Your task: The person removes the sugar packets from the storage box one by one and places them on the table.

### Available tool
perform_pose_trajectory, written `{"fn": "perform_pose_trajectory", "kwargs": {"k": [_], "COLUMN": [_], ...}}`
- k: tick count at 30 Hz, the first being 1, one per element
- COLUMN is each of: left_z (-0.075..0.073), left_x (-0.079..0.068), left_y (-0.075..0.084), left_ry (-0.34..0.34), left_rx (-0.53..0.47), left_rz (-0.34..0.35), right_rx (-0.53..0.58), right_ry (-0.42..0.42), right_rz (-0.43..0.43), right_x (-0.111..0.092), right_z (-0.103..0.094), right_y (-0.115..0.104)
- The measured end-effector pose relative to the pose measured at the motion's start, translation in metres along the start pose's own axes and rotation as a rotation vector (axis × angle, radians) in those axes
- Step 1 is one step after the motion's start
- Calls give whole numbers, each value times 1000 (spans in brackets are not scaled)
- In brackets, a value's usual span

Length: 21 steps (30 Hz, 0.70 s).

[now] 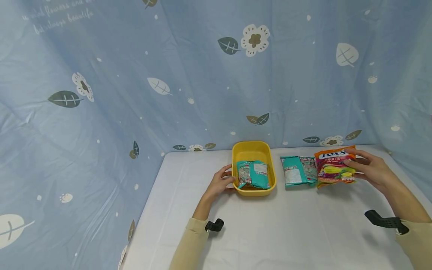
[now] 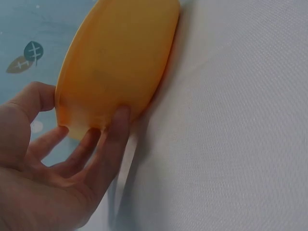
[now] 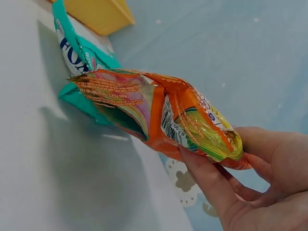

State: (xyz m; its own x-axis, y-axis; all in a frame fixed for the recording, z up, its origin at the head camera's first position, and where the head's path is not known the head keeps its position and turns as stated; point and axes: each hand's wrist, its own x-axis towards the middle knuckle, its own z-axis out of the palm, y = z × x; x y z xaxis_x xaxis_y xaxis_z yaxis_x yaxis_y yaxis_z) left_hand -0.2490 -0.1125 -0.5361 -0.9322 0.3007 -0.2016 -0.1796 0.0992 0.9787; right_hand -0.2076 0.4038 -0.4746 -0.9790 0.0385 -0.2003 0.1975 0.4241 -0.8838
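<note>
The right hand (image 1: 372, 170) grasps the orange Fox's Fruits candy bag (image 1: 332, 170) by its right side, thumb on the printed front, above the right part of the white table (image 1: 293, 225); whether the lower edge touches the cloth, I cannot tell. The likeliest trouble, I judge, lies at the bag's free left end: from the head view it overlaps or just meets the right edge of the teal Fox's candy bag (image 1: 297, 174) lying on the table, so a low sweep to the left could catch that bag and push it along. The grasp itself is one-sided — if the contents slump toward the unsupported end, the orange bag could droop or twist, and its slick-looking wrapper could slide from the fingertips. On the left, the left hand (image 1: 217, 185) grasps the yellow container (image 1: 254, 193) at its near left corner, fingers bent around the outside; how firmly it holds, the pictures do not show. The container looks light, so too hard a press there could skid it to the right or tip it, while a slack hold could let it shift if bumped. A second teal candy bag (image 1: 253, 174) fills the near part of the container, leaving bare floor mainly at the far end — anything laid over the near part would probably rest unevenly on that bag, and could slide off it or lean on the rim.
</note>
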Motion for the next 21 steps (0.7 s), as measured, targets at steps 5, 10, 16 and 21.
{"fn": "perform_pose_trajectory", "kwargs": {"k": [5, 10, 16, 21], "left_z": [0, 0, 0, 0], "left_x": [0, -1, -1, -1], "left_y": [0, 0, 0, 0], "left_ry": [-1, -2, 1, 3], "left_rx": [7, 8, 6, 9], "left_rz": [1, 3, 3, 4], "right_rx": [4, 14, -2, -4], "right_ry": [-6, -15, -16, -7], "right_rz": [3, 7, 24, 35], "right_x": [1, 3, 5, 9], "right_z": [0, 1, 3, 4], "right_y": [5, 9, 13, 18]}}
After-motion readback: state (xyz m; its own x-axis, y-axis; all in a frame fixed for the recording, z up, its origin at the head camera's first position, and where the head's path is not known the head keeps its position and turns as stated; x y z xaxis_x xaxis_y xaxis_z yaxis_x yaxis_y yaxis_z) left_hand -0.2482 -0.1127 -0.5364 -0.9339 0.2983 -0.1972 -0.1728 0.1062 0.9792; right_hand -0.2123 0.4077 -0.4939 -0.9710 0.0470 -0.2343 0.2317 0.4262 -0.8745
